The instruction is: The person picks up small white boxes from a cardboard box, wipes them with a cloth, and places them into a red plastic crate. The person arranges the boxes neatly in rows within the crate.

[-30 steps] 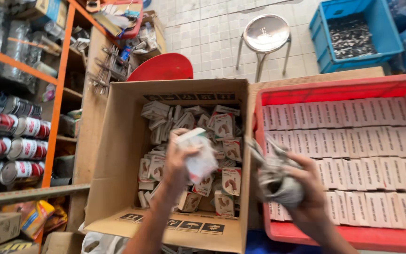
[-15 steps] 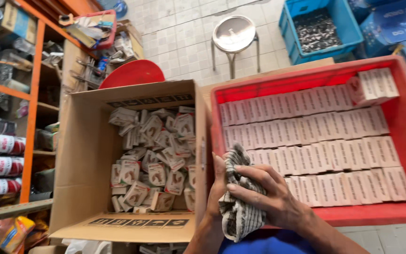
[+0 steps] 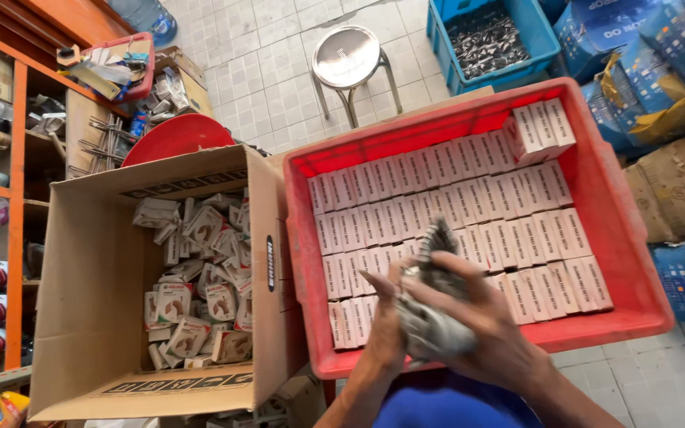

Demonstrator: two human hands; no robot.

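Hands meet over the near edge of the red plastic crate [image 3: 636, 238], and both are closed around one crumpled grey and white bundle [image 3: 430, 309], which looks like wrinkled printed paper or thin packaging. The left hand [image 3: 386, 317] supports the bundle from its left side with the fingers pointing up. The right hand [image 3: 485, 325] covers the bundle from the right and from above, with the fingers curled over it, so the bundle is squeezed between the two palms. This grip probably keeps the loose material together, because a part of it stands out at the top.

Inside the crate, small white and pink cartons [image 3: 453, 198] stand in tight rows on their edges, so many fit and each can be taken out alone. A few more cartons lie stacked at the far right corner of the crate. To the left, touching the crate, an open brown cardboard box [image 3: 89, 261] holds small printed packets [image 3: 200, 293] thrown in without order. A round metal stool [image 3: 348, 59] and a blue plastic crate [image 3: 445, 47] with dark metal parts stand further away on the tiled floor [image 3: 279, 71].
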